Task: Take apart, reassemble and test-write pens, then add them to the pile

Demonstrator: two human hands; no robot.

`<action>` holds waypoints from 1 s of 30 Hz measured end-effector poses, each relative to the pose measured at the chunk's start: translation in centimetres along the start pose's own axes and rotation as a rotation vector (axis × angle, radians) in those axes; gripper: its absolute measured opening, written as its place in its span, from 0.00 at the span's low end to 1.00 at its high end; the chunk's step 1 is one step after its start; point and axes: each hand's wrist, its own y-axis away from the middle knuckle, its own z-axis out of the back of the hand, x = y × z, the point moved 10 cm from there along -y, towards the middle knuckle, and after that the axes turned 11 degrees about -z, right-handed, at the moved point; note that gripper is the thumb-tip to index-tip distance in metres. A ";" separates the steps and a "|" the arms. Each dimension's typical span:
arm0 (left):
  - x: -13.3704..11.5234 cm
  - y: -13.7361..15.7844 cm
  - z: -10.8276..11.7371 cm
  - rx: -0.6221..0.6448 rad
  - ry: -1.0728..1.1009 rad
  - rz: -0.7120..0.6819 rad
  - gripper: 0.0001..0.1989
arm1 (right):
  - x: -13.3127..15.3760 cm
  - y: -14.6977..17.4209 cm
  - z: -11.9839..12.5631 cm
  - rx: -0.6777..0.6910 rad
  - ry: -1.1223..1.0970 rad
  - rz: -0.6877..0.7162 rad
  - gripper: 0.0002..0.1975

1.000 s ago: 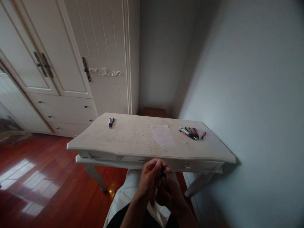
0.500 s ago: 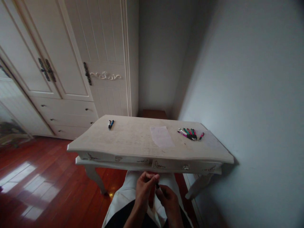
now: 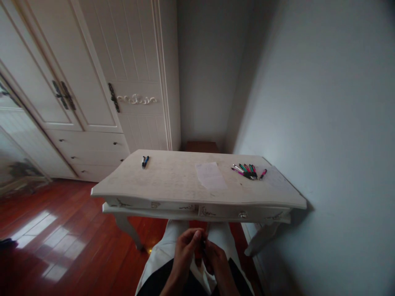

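Note:
My left hand [image 3: 185, 251] and my right hand [image 3: 216, 260] are together low in the view, over my lap and below the front edge of the white table [image 3: 173, 187]. Their fingers pinch a small dark object [image 3: 203, 244], likely a pen; most of it is hidden. On the table lie two pens [image 3: 144, 161] at the far left, a sheet of paper [image 3: 211, 175] in the middle, and a bunch of several coloured pens [image 3: 247, 171] at the far right.
A white wardrobe [image 3: 101, 82] with dark handles and drawers stands behind the table on the left. A grey wall [image 3: 324, 123] runs along the right side. Glossy red wooden floor [image 3: 61, 246] spreads to the left. My legs in white trousers [image 3: 168, 255] are under the table.
Both hands have dropped lower, away from the table's front edge, still closed together on the small object. The view shifted slightly.

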 end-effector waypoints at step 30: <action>0.9 0.6 2.2 -0.038 0.006 0.059 0.22 | -1.0 -0.7 0.1 0.061 0.110 0.069 0.28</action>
